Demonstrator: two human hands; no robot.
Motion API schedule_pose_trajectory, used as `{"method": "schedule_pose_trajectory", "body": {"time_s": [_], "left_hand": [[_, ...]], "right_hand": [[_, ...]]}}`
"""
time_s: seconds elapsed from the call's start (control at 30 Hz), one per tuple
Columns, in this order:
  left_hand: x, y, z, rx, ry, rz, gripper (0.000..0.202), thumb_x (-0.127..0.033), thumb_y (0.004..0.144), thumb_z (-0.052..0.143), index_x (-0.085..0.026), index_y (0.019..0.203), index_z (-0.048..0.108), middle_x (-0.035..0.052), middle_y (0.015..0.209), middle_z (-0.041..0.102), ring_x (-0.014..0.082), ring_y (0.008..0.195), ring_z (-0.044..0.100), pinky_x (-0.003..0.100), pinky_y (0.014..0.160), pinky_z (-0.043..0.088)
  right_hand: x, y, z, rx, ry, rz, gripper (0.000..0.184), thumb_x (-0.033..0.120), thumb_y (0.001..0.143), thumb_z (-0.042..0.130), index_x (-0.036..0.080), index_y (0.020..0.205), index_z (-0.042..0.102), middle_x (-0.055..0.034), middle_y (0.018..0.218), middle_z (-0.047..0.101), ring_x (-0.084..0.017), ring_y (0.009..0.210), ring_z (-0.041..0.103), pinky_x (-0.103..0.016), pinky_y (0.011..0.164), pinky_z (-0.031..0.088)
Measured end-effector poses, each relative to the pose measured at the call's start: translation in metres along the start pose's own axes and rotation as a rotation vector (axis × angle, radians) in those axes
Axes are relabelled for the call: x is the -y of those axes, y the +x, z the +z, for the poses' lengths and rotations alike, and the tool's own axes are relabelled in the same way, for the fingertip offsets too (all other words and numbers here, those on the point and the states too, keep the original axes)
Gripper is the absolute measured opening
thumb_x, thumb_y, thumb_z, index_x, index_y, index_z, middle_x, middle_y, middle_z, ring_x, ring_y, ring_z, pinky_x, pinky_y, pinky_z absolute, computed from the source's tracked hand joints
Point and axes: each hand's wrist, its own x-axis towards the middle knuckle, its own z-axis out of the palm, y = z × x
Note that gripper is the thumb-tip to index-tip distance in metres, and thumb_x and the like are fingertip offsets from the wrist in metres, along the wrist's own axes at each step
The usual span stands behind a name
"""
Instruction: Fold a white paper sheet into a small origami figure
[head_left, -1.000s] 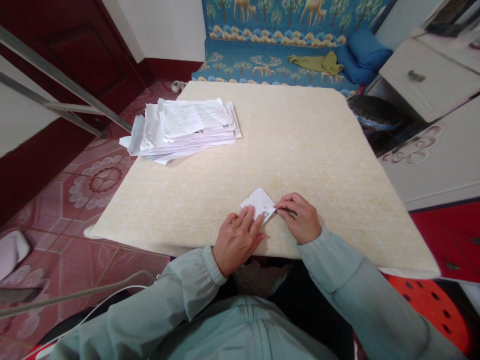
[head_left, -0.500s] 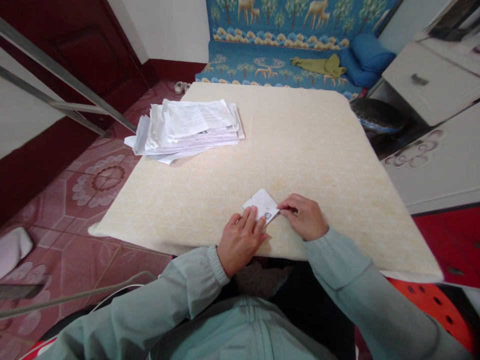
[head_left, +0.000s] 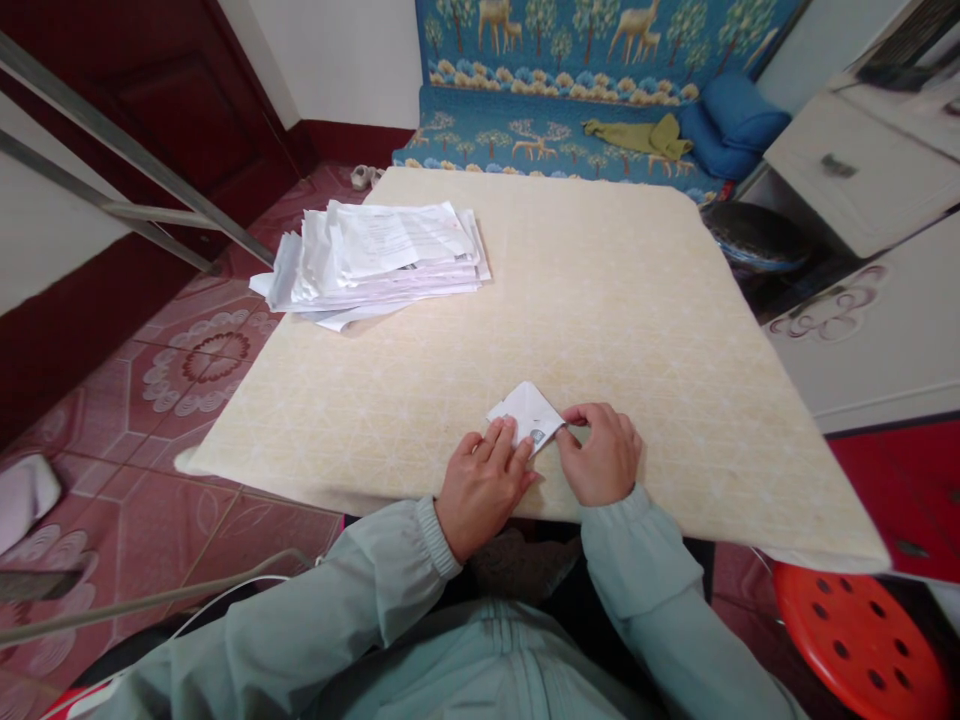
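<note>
A small folded white paper lies near the front edge of a cream table. My left hand rests flat on the paper's near left part, fingers together, pressing it down. My right hand sits at the paper's right corner, thumb and fingers pinched on that edge. Both sleeves are pale green.
A loose stack of white papers lies at the table's far left. A red stool stands at the lower right. White cabinets are on the right, a blue patterned sofa behind the table, and tiled floor to the left.
My right hand has drawn in closer to my body and curled more at the paper's right corner. The left hand has stayed pressed on the paper.
</note>
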Motion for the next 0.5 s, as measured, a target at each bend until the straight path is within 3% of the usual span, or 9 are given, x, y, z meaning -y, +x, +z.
{"method": "schedule_pose_trajectory", "body": {"time_s": [0.1,0.27,0.4,0.5], "left_hand": [[0.0000,-0.0002,0.0000,0.000,0.003,0.002,0.037,-0.039,0.093,0.045,-0.016,0.120,0.059,0.0180,0.129,0.057,0.0284,0.118,0.056,0.040,0.084,0.047],[-0.0003,-0.0003,-0.0010,0.024,0.015,0.004,0.038,-0.038,0.094,0.042,-0.016,0.121,0.058,0.0179,0.130,0.056,0.0285,0.119,0.055,0.040,0.084,0.047],[-0.0013,0.0002,-0.0013,0.021,0.012,-0.006,0.037,-0.038,0.094,0.043,-0.016,0.121,0.058,0.0180,0.130,0.057,0.0284,0.119,0.055,0.040,0.084,0.047],[-0.0017,0.0005,-0.0010,0.011,0.009,-0.007,0.038,-0.038,0.094,0.043,-0.016,0.120,0.059,0.0187,0.130,0.057,0.0284,0.118,0.055,0.040,0.084,0.047]], "right_hand": [[-0.0021,-0.0029,0.0041,-0.052,-0.023,0.006,0.006,0.022,0.073,0.061,0.023,0.078,0.057,-0.0052,0.081,0.064,-0.026,0.080,0.050,-0.038,0.070,0.031],[-0.0038,-0.0014,0.0065,-0.022,-0.025,0.046,0.003,0.021,0.074,0.060,0.023,0.074,0.058,-0.0048,0.080,0.064,-0.025,0.080,0.048,-0.037,0.069,0.028],[-0.0034,-0.0012,0.0042,-0.030,0.007,0.030,0.014,0.017,0.080,0.050,0.023,0.077,0.062,-0.0055,0.081,0.063,-0.024,0.078,0.048,-0.037,0.070,0.029],[-0.0007,-0.0026,0.0025,-0.019,-0.003,0.028,0.013,0.026,0.084,0.050,0.023,0.081,0.062,-0.0056,0.084,0.064,-0.024,0.080,0.048,-0.037,0.071,0.029]]}}
